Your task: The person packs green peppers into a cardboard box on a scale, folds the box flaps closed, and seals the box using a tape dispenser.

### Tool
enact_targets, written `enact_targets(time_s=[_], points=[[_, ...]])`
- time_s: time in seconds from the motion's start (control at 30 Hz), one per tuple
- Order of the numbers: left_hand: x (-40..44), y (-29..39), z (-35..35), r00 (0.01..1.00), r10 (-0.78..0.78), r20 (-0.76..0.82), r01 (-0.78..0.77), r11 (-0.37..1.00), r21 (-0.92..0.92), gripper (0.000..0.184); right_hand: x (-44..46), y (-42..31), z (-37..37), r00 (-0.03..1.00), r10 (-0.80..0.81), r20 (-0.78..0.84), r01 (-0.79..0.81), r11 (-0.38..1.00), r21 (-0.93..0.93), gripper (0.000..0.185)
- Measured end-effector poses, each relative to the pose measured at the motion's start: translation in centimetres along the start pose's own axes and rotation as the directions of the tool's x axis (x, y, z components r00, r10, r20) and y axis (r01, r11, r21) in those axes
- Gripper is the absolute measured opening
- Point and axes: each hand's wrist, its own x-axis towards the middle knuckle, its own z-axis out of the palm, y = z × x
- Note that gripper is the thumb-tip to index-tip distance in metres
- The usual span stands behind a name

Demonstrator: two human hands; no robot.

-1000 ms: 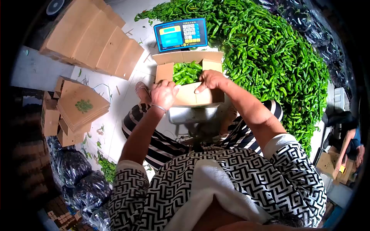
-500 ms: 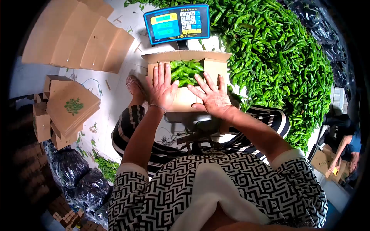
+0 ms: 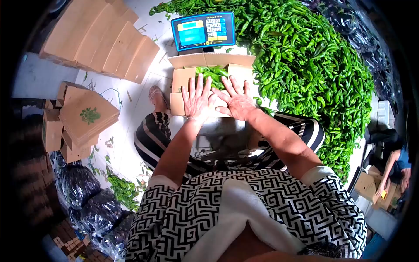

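Note:
In front of me is an open cardboard box [image 3: 180, 81] with green peppers [image 3: 213, 72] showing between its side flaps. The far flap stands up. My left hand [image 3: 198, 104] lies flat on the near flap, fingers spread and fingertips reaching to the edge of the peppers. Beside it my right hand [image 3: 239, 104] is spread in the same way over the near flap and the right flap, its thumb close to the left hand. Neither hand grasps anything. Just behind the box stands a blue scale display [image 3: 203, 32] with a keypad; its digits are unreadable.
A large heap of green peppers [image 3: 305, 78] spreads on the right. Large cardboard pieces [image 3: 98, 41] and stacked flat boxes [image 3: 89, 113] are on the left, above black plastic bags [image 3: 102, 209]. At far right another person's arm [image 3: 386, 170] reaches toward a cardboard box [image 3: 365, 184].
My left hand has moved right, closer to my right hand, over the near flap. Less of the peppers shows between the flaps. The view has shifted slightly.

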Motion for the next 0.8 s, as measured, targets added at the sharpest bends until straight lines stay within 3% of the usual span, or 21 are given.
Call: enact_targets(time_s=[0.13,0.17,0.23,0.3,0.6,0.73,0.8], points=[[1.4,-0.9,-0.6,0.997,0.030,0.076,-0.031,0.999,0.011,0.060,1.2,0.2,-1.5,0.992,-0.128,-0.003,0.127,0.990,-0.059,0.081],[1.3,-1.1,-0.5,0.994,0.037,0.098,-0.039,0.999,0.020,0.059,1.7,0.5,-1.4,0.959,-0.248,-0.140,0.244,0.969,-0.041,0.092],[1.8,-1.2,-0.6,0.989,0.048,0.141,-0.054,0.998,0.038,0.058,2.6,0.5,-0.8,0.941,-0.252,-0.225,0.272,0.960,0.062,0.095],[1.0,-1.2,-0.4,0.991,0.067,0.114,-0.074,0.995,0.059,0.059,3.3,0.6,0.2,0.957,-0.244,-0.159,0.243,0.970,-0.023,0.096],[1.6,-1.3,0.8,0.985,0.070,0.160,-0.077,0.996,0.036,0.056,4.3,0.7,0.9,0.984,-0.164,0.071,0.153,0.978,0.140,0.102],[1.5,-1.3,0.4,0.992,0.059,0.112,-0.064,0.997,0.037,0.059,4.0,0.5,0.8,0.983,-0.184,0.016,0.181,0.978,0.105,0.105],[0.9,-1.2,0.4,0.987,0.049,0.155,-0.054,0.998,0.033,0.062,3.7,0.5,-0.2,0.973,-0.220,-0.064,0.225,0.972,0.074,0.094]])
